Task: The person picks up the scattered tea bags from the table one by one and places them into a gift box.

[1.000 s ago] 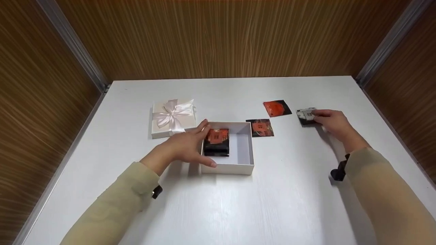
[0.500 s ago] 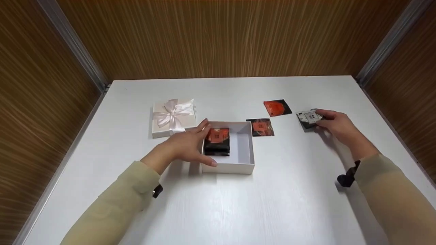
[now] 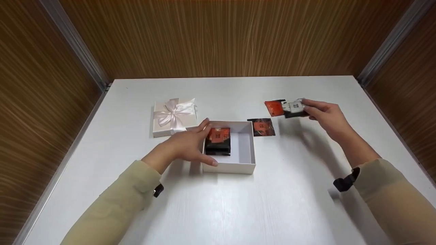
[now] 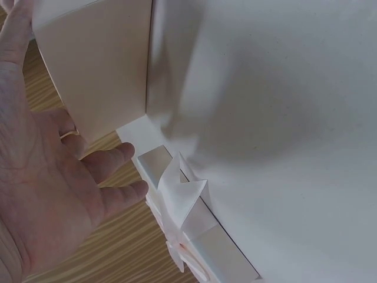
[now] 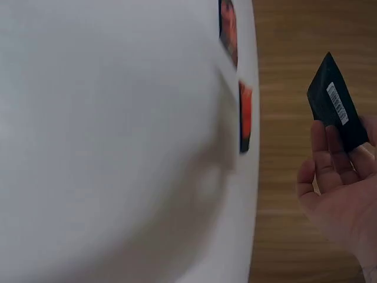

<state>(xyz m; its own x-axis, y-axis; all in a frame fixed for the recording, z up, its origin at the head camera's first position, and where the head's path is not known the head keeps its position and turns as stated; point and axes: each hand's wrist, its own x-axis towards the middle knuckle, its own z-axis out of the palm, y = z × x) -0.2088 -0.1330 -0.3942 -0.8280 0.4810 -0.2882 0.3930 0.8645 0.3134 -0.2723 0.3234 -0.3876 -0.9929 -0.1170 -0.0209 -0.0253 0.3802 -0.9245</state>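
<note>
My left hand (image 3: 185,144) spans the left side of a white open box (image 3: 235,168), thumb at the front wall and forefinger near the back left corner. In the left wrist view its fingers (image 4: 112,162) are spread and fairly straight beside the box's plain wall (image 4: 100,71). A stack of black and red sachets (image 3: 218,139) lies in the box's left part. My right hand (image 3: 325,117) pinches a black and white square sachet (image 3: 295,107) by its right edge, above the table. The right wrist view shows that sachet's dark back (image 5: 333,100) with a barcode label.
A cream lid (image 3: 161,127) with a pink ribbon bow stands behind and left of the box. One red and black sachet (image 3: 261,127) lies beside the box's right wall; another (image 3: 273,108) lies farther back, partly covered in view by the held sachet. Wood-grained panels (image 3: 218,41) enclose the table.
My right hand has lifted the black and white sachet off the table and carried it left, overlapping the rear red sachet in view. The left hand and box have stayed put.
</note>
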